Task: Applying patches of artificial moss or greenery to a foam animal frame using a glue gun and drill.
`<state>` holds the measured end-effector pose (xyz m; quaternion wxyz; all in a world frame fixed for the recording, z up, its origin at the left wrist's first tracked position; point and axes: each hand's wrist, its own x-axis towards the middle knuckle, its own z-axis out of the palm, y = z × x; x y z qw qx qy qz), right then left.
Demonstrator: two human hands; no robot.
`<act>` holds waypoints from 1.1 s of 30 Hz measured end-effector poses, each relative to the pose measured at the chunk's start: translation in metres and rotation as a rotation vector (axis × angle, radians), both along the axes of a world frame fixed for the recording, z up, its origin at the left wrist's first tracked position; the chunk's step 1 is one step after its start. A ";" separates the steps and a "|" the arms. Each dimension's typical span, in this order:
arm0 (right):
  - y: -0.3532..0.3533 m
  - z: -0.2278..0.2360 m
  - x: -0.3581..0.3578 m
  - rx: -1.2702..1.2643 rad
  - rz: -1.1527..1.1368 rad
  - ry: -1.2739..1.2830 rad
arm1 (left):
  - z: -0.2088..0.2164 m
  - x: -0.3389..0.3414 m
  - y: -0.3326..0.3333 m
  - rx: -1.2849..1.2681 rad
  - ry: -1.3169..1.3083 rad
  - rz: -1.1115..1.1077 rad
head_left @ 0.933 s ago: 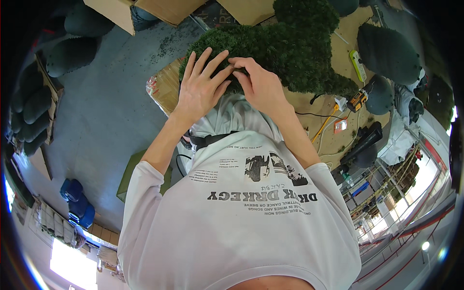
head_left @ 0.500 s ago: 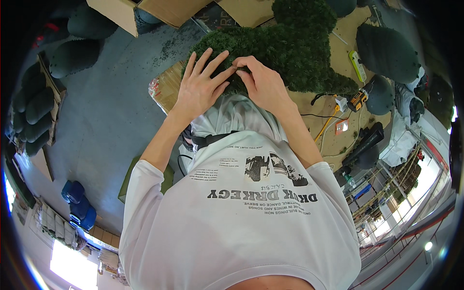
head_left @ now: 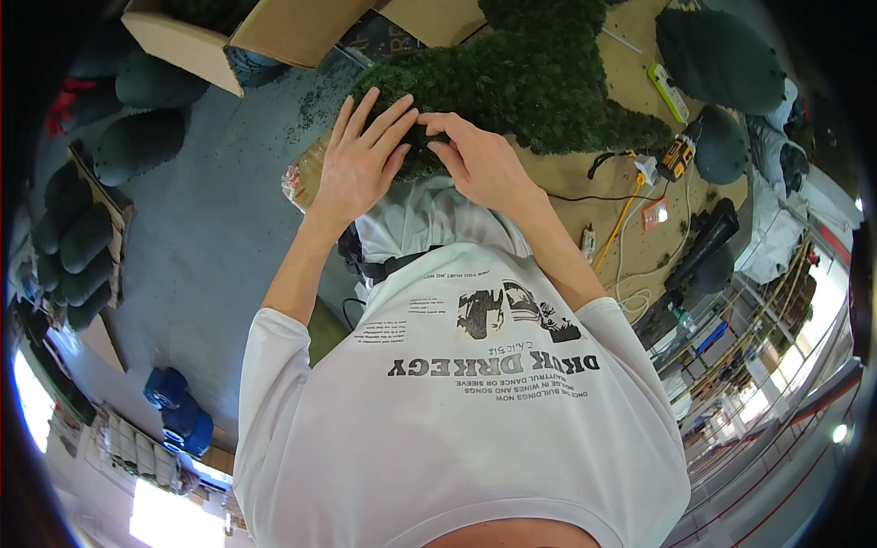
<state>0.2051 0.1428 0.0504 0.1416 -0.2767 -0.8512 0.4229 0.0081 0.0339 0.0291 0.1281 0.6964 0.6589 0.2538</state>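
The fingers of the left hand (head_left: 356, 169) are spread apart and lie flat on the near left part of a big, bushy, dark green mat of fake leaves (head_left: 539, 91). The thumb and first finger of the right hand (head_left: 482, 166) bend toward each other, just beside the left hand's fingers, and I cannot tell if they pinch something. The green mat is in front of the person, just past the lap, on a flat tan surface (head_left: 562, 173). To the right of the mat are a long, thin, lime green and white power strip (head_left: 669, 93) and a yellow and black power drill (head_left: 677, 157). A yellow cord (head_left: 619, 222) runs below the drill. Past the strip is a big, dark, rounded pad (head_left: 722, 59). On the far left, an open brown cardboard box (head_left: 178, 41) stands near the mat, and another dark, rounded pad (head_left: 142, 146) lies on the smooth grey floor (head_left: 215, 210).
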 end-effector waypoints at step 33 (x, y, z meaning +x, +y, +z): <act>-0.177 -0.262 0.437 -0.817 -1.896 -0.132 | -0.017 -0.006 0.012 -0.039 0.078 -0.136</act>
